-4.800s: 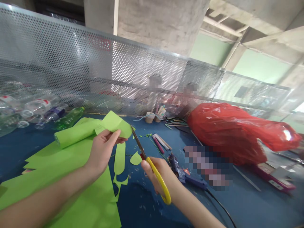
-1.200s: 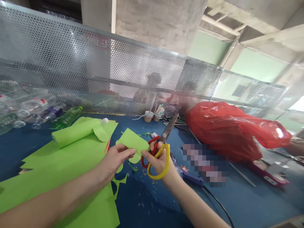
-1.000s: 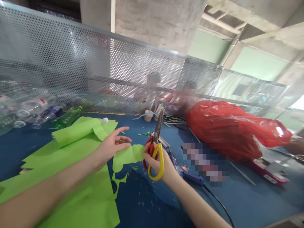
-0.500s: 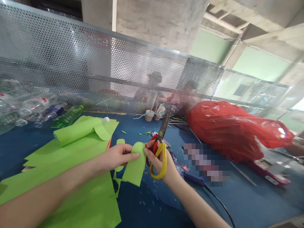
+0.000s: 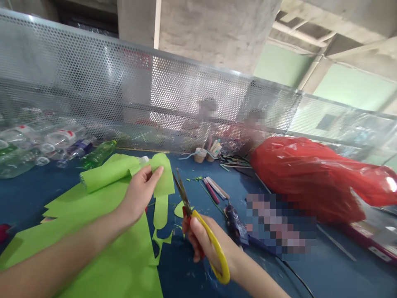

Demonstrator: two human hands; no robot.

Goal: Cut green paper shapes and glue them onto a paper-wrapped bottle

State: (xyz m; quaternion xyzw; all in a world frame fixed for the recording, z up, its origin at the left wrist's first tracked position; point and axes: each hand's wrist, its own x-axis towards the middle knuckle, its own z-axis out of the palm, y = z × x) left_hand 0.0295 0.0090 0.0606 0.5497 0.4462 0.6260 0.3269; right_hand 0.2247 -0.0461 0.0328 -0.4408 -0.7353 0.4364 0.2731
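Observation:
My left hand (image 5: 139, 190) is closed, pinching a round-topped piece of green paper (image 5: 165, 182) between thumb and fingers. In my right hand (image 5: 206, 242) is a pair of scissors (image 5: 221, 258) with yellow and red handles. Its blades are slightly parted, point up and left, and stand apart from the paper's right edge. Below the held piece lie a green paper strip (image 5: 161, 215) with a rounded end and a thin cut scrap (image 5: 158, 250). Large green sheets (image 5: 114, 248) spread under my left arm. A bottle wrapped in green paper (image 5: 108, 174) rests on them.
Plastic bottles (image 5: 58, 140) lie at the left by a perforated metal screen (image 5: 124, 95). Small cups (image 5: 200, 154) holding sticks stand at the back. Markers (image 5: 211, 190), a blue corded glue gun (image 5: 237, 225) and a big red plastic bag (image 5: 304, 178) are on the right.
My left hand has lifted the paper piece up and left, away from my right hand. My right hand has moved down, and the scissors have turned to point up-left with their blades parted.

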